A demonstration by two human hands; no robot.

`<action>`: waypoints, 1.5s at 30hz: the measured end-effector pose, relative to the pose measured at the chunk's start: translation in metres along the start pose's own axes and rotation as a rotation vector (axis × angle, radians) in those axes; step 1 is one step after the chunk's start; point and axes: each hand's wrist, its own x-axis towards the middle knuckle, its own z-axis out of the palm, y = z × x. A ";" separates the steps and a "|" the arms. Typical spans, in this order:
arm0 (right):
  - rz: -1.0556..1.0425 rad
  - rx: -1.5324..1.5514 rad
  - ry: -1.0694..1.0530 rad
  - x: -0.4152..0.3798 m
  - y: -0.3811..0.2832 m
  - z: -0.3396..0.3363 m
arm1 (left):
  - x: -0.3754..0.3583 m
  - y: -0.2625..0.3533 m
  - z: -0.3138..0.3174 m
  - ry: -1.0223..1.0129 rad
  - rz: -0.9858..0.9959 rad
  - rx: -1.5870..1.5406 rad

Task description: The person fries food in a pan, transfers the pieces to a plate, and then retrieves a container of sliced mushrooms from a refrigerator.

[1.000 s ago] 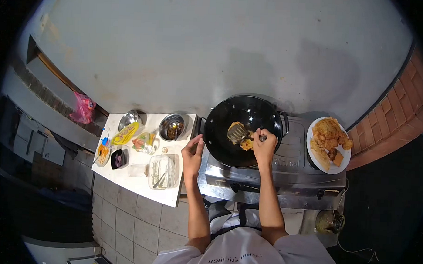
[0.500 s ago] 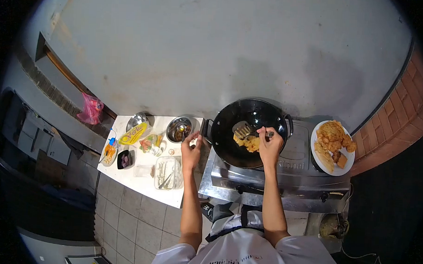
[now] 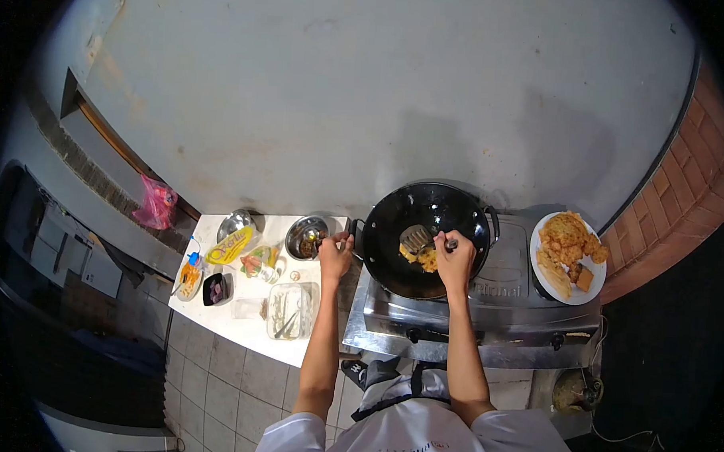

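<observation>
In the head view, the right hand gripped a slotted metal spatula at the golden-brown food, six o'clock of centre in the round black wok, a low blade seeming best, while the left hand, grip unclear, was by its nine-o'clock black handle.

Grey wall, red brickwork
The wall spans twelve o'clock, the brickwork three; a rounded greenish object sits at four, floor tiles at seven, a pink plastic bag at nine.

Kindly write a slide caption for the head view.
The right hand holds a slotted turner in a black wok with golden food, near a loaded plate.
</observation>
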 end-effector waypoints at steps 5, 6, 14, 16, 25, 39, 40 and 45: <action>-0.032 -0.022 -0.017 0.001 -0.003 0.001 | 0.007 -0.011 0.004 0.012 -0.027 0.037; -0.013 -0.014 -0.018 0.001 -0.004 0.000 | 0.008 -0.013 0.005 0.020 -0.047 0.041; -0.013 -0.032 -0.006 0.002 -0.002 0.006 | 0.012 -0.024 0.008 0.039 -0.071 0.001; 0.025 -0.028 -0.018 0.000 -0.001 0.006 | 0.009 -0.023 0.007 0.063 -0.044 0.017; 0.009 -0.036 -0.028 0.001 0.000 0.004 | 0.012 -0.018 0.004 0.054 -0.073 0.041; 0.056 0.018 -0.054 0.008 -0.007 -0.017 | 0.012 -0.011 -0.002 0.023 -0.119 0.015; 0.047 0.031 -0.057 0.008 -0.004 -0.015 | 0.013 -0.012 -0.001 0.022 -0.122 0.015; 0.061 -0.013 -0.106 0.005 -0.006 -0.015 | 0.012 -0.012 -0.001 0.035 -0.081 -0.013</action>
